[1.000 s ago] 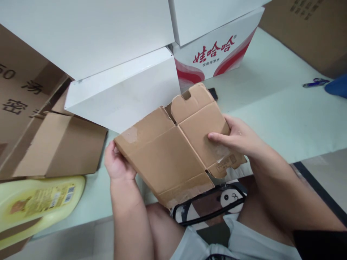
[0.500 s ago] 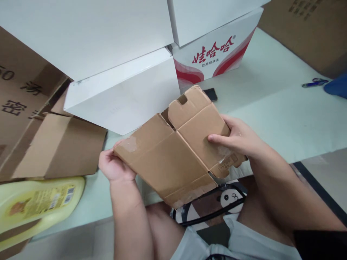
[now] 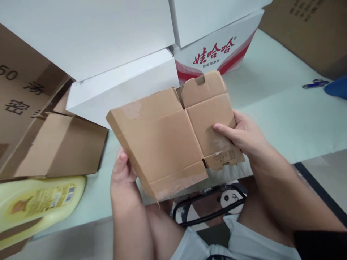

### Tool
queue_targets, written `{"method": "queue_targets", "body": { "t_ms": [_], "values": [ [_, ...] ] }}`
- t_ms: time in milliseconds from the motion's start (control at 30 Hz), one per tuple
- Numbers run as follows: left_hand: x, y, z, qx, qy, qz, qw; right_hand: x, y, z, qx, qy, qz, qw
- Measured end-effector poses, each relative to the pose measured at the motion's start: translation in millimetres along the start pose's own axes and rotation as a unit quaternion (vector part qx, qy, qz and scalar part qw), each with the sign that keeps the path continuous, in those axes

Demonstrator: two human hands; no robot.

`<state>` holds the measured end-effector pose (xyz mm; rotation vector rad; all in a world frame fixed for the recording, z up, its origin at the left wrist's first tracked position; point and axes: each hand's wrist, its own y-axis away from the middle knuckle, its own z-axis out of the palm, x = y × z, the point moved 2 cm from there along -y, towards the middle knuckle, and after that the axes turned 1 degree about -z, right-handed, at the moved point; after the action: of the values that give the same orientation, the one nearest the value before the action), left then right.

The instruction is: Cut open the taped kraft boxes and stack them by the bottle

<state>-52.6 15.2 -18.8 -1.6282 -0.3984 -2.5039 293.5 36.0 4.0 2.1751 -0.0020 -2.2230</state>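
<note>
A flattened brown cardboard box (image 3: 168,141) with unfolded flaps is held up between my two hands, above the front edge of the table. My right hand (image 3: 245,135) grips its right panel, thumb on the face toward me and the other fingers hidden behind. At the box's left edge, my left hand (image 3: 123,171) supports it from behind, thumb up along the side, most fingers out of sight. Clear tape remnants show near the upper left corner and along the lower flaps. A printed mark sits on the lower right panel.
White boxes (image 3: 121,83) and a white carton with red lettering (image 3: 214,54) stand behind. On the left are an open brown carton (image 3: 62,148) and a yellow bottle (image 3: 46,206). Blue-handled scissors (image 3: 316,83) lie on the pale green tablecloth (image 3: 284,119) at right.
The cardboard box has turned a little and risen, its left side tipping up so a narrow side panel shows. My left hand has shifted right and down along its edge.
</note>
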Motion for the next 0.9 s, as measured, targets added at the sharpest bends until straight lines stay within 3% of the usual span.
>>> {"method": "queue_targets", "body": {
  "t_ms": [100,233,567,900],
  "values": [
    [-2,2,5,-0.009,-0.05,-0.024,0.998,0,1,1,-0.005,-0.023,0.025,0.999],
    [-1,2,13,0.017,-0.062,-0.024,0.998,2,3,1,-0.06,-0.051,0.067,0.995],
    [2,2,21,0.038,-0.055,0.016,0.998,8,3,2,-0.103,-0.077,0.064,0.99],
    [10,19,29,0.019,-0.032,0.013,0.999,4,-1,2,0.02,-0.065,0.064,0.996]
  ]
}}
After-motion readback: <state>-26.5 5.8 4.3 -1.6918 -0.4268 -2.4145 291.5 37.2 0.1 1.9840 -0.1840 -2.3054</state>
